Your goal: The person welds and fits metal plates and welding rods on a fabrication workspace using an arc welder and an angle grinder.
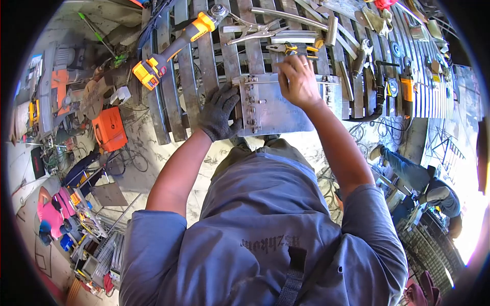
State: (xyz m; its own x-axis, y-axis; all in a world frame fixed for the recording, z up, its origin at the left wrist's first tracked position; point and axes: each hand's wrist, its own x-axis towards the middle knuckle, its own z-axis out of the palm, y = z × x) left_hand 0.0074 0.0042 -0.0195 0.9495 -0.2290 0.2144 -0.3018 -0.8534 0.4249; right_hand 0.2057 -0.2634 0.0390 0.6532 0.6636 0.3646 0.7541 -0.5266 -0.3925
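A flat metal plate (pixel 286 115) with a row of small bolt-like pieces along its left side lies on the slatted metal bench. My left hand (pixel 219 113), in a dark work glove, grips the plate's left edge, thumb near the lower corner. Over the upper part of the plate is my bare right hand (pixel 300 81), wearing a ring, its fingers curled together; whatever they pinch is hidden. Just beyond its fingers lie yellow-handled pliers (pixel 283 48). A thin rod (pixel 326 82) runs along the plate's top right.
A yellow-and-black angle grinder (pixel 176 48) lies at the bench's upper left. Locking clamps (pixel 252 28), a hammer (pixel 332 30) and a black bar clamp (pixel 378 92) are around the plate. An orange case (pixel 109 129) stands on the floor. Two other people work nearby, left and right.
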